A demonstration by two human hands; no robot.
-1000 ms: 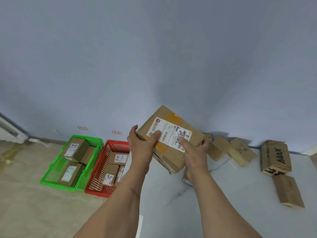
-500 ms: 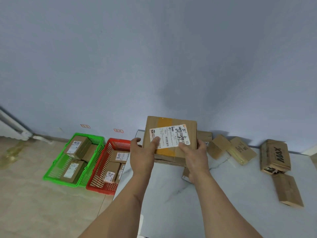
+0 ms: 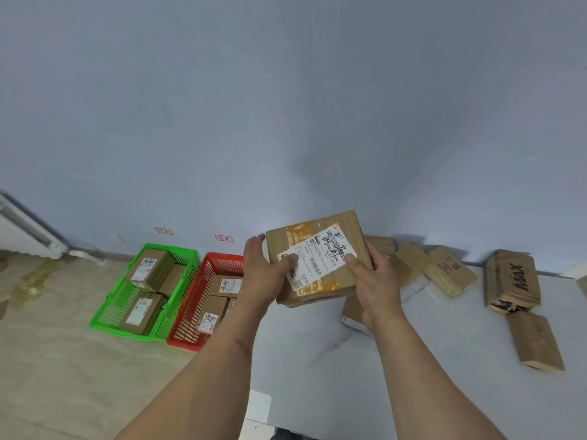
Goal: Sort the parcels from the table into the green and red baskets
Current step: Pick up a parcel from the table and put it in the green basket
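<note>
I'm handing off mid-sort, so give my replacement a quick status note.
Left hand and right hand both grip one labelled parcel, lifted above the table, label facing up.
Green basket on the floor shows three parcels; red basket beside it shows about three.
Left: bin the held parcel, then the rest on the table: the MAX box, several by the wall, one under the right hand.
</note>
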